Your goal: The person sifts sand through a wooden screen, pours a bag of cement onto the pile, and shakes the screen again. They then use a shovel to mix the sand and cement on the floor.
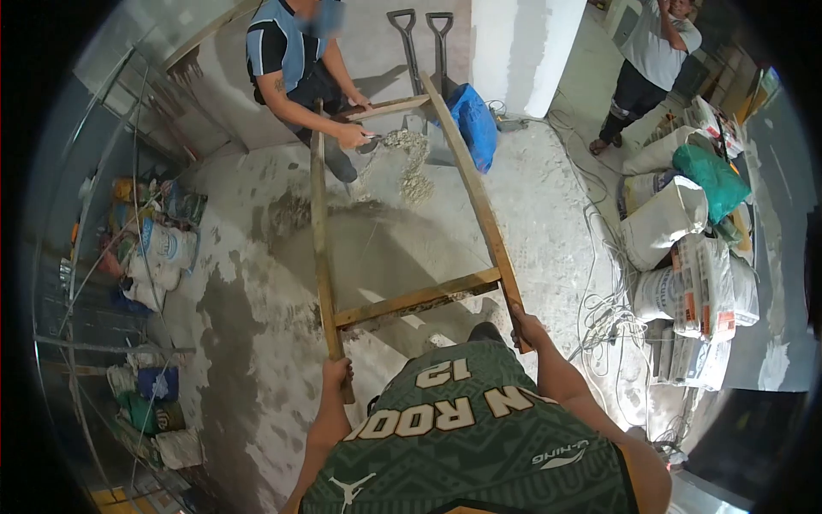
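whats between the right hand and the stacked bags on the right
A tangle of pale cable lies between the right hand and the stacked bags, seen in the head view.

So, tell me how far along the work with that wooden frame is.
Looks done: a smooth grey patch spread on the floor. In hand: left hand and right hand grip the near end of the wooden frame. Likely left: coarse rubble heaped near the co-worker.
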The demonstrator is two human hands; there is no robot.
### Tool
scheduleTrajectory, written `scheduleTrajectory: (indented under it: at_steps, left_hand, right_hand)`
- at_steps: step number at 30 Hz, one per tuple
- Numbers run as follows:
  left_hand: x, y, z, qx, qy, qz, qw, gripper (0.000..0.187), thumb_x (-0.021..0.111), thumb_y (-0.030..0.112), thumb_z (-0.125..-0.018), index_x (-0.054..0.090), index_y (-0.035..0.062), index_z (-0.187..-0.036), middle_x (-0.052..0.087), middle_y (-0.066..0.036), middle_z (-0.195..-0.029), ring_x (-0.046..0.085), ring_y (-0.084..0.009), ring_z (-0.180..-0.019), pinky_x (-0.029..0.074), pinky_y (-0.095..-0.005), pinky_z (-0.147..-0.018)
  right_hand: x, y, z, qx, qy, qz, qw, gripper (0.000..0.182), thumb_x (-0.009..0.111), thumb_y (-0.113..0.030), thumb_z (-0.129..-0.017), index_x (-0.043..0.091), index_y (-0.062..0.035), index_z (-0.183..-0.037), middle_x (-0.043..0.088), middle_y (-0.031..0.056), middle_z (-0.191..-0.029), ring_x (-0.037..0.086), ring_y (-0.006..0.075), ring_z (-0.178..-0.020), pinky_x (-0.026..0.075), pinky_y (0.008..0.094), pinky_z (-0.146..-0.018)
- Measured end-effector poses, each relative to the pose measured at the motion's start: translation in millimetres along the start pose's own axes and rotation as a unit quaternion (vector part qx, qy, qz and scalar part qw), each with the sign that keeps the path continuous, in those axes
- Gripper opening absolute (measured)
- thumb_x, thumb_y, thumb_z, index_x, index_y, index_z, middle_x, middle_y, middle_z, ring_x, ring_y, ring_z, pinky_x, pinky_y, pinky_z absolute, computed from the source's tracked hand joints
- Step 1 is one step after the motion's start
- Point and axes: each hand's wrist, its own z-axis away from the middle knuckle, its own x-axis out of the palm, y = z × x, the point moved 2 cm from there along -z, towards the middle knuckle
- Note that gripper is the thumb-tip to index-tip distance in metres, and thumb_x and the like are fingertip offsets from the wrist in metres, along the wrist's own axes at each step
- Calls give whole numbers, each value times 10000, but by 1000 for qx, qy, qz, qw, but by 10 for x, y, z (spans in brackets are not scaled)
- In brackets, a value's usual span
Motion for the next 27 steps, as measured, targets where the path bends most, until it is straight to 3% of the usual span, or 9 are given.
scheduleTrajectory:
  at_steps: [9,14,16,20,21,27]
  left_hand:
    - [214,580,-91,26,37,-79,996,121,622,37,-786,561,-44,-853,580,-118,-649,588,-244,-512,496,-379,-474]
    - [635,646,-315,-3,0,-13,1000,146,636,45,-792,563,-41,-884,593,-112,-666,599,-237,-535,505,-376,-495]
    - [778,653,-305,-4,8,8,1000,156,642,50,-793,565,-39,-895,595,-109,-668,600,-235,-540,507,-375,-501]
    - [1182,888,-231,-23,7,-48,999,131,639,47,-802,563,-27,-879,591,-102,-665,595,-228,-541,504,-374,-500]
    - [1278,924,-185,-33,4,-43,999,127,638,43,-803,562,-26,-879,587,-102,-660,594,-228,-544,505,-372,-504]
    - [1729,1045,4,-59,1,-5,998,93,633,29,-803,565,-27,-833,578,-109,-646,591,-231,-547,512,-368,-512]
  right_hand:
    - [-82,-303,-344,-12,22,31,999,754,537,-691,-862,601,60,-894,585,147,-640,587,254,-510,518,404,-478]
    - [-481,-526,-796,-11,19,40,999,766,536,-701,-854,599,63,-875,587,146,-635,589,250,-502,517,393,-463]
    - [-702,-495,-1093,-4,19,96,995,892,499,-782,-809,660,77,-987,658,179,-747,650,272,-621,533,412,-599]
    - [-976,-890,-1128,11,-1,44,999,807,544,-749,-811,637,48,-894,626,147,-668,635,250,-560,531,388,-514]
    - [-1047,-990,-1141,12,-15,25,1000,719,542,-687,-858,590,30,-849,590,139,-629,593,241,-498,517,394,-462]
    - [-1462,-1260,-1372,15,-32,45,998,708,559,-688,-849,590,19,-855,587,133,-623,596,239,-501,507,391,-460]
